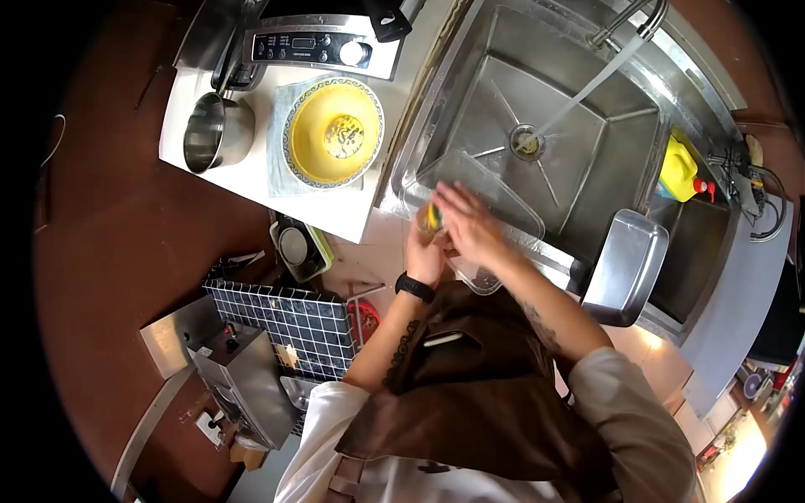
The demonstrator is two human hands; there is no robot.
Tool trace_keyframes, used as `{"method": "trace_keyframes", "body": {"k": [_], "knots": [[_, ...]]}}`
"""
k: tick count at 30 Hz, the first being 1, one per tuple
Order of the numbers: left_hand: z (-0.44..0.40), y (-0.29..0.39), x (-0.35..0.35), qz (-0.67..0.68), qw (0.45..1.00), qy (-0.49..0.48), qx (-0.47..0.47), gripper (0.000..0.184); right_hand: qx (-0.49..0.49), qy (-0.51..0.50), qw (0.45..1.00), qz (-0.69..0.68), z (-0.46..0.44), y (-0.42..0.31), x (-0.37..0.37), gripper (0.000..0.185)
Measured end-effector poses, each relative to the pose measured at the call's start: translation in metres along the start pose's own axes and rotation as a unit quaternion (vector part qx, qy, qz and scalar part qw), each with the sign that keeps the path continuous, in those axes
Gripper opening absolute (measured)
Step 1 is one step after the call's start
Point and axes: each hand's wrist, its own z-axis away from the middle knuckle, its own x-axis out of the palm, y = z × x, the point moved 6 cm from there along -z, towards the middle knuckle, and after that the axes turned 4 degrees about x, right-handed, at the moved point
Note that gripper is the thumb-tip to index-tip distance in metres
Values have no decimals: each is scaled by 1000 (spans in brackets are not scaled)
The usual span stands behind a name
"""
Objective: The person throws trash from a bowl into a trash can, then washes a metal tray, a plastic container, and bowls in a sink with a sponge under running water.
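My left hand [426, 251], with a black watch on its wrist, is at the sink's near edge. Its fingers are closed around a small yellow and green piece [433, 216] that looks like a sponge. My right hand [471, 225] is beside it, fingers stretched forward and slightly blurred. A clear plastic container [511, 199] overlaps the sink's near left corner, just past my hands. Another clear plastic piece [480, 278] shows below my right hand; whether the two are joined is hidden.
Water runs from the faucet [650, 29] into the steel sink [579, 155]. A steel tray [627, 260] and a yellow bottle [677, 172] are to the right. On the left counter [251, 180] stand a yellow bowl [306, 126], a steel pot [239, 134] and a cooker [319, 49].
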Motion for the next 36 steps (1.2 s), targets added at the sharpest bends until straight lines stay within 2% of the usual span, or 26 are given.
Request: {"method": "trace_keyframes", "body": {"k": [1, 2, 3, 5, 7, 8, 10, 12, 13, 14, 15, 16, 18, 19, 20, 22, 25, 28, 30, 32, 33, 34, 36], "knots": [[1, 1, 4, 14, 998, -28, -57, 58, 27, -1, 1000, 1, -20, 13, -6, 42], [2, 4, 4, 28, 992, -55, -114, 56, 124, -25, 989, -80, -41, 36, 0, 41], [7, 4, 2, 43, 981, -78, -171, 54, 174, -59, 980, -80, -50, 43, 7, 40], [-7, 26, -20, 75, 989, -25, -123, 52, 152, -48, 985, -65, -53, 25, 10, 39], [-23, 60, -14, 83, 994, 31, -61, 54, 86, -39, 989, -112, -30, -13, 1, 37], [-35, 59, -16, 34, 999, -5, 19, 56, 42, -2, 977, -208, -19, -30, 7, 36], [-30, 39, -15, 150, 985, -45, -67, 56, -57, 77, 994, -48, -22, -39, 2, 39], [-17, 38, 7, 227, 956, -89, -164, 52, 47, 34, 997, -47, -49, -22, -9, 40], [-14, 51, 21, 165, 973, -121, -107, 52, 66, 60, 996, 19, -62, -7, -11, 42], [-13, 52, 28, 195, 961, -135, -140, 46, 92, 27, 994, -58, -68, -2, -19, 40], [-21, 56, 26, 168, 973, -111, -115, 42, 122, -1, 984, -133, -73, 3, -27, 38], [-29, 57, 25, 142, 982, -87, -94, 38, 97, -2, 986, -135, -71, -8, -43, 36], [-52, 69, 29, 79, 992, -100, 4, 33, -66, 67, 996, -8, -74, -28, -73, 32], [-48, 86, 39, -2, 993, -122, 0, 32, -149, 102, 982, 55, -78, -40, -88, 31], [-45, 102, 50, -4, 991, -135, 6, 31, -153, 106, 982, 23, -86, -37, -109, 22], [-31, 126, 70, -12, 986, -164, 9, 30, -107, 57, 992, 34, -105, -17, -139, 26], [-21, 149, 78, -34, 981, -179, 67, 30, 42, 37, 998, -21, -109, 22, -175, 37], [-14, 157, 83, -12, 980, -164, 111, 30, 153, 70, 983, -68, -102, 42, -195, 57], [-12, 154, 79, 8, 977, -144, 155, 29, 202, 4, 974, -104, -98, 41, -208, 53], [-14, 154, 69, -115, 970, -179, 113, 26, 247, -62, 957, -139, -93, 33, -224, 49], [-17, 161, 77, -215, 943, -231, 103, 25, 124, -31, 986, -105, -96, 23, -231, 48], [-18, 170, 88, -311, 905, -276, 89, 25, 80, -14, 994, -69, -95, 12, -232, 47], [-31, 179, 116, -322, 888, -312, 103, 23, -12, 21, 1000, 3, -98, -29, -232, 44]]}}
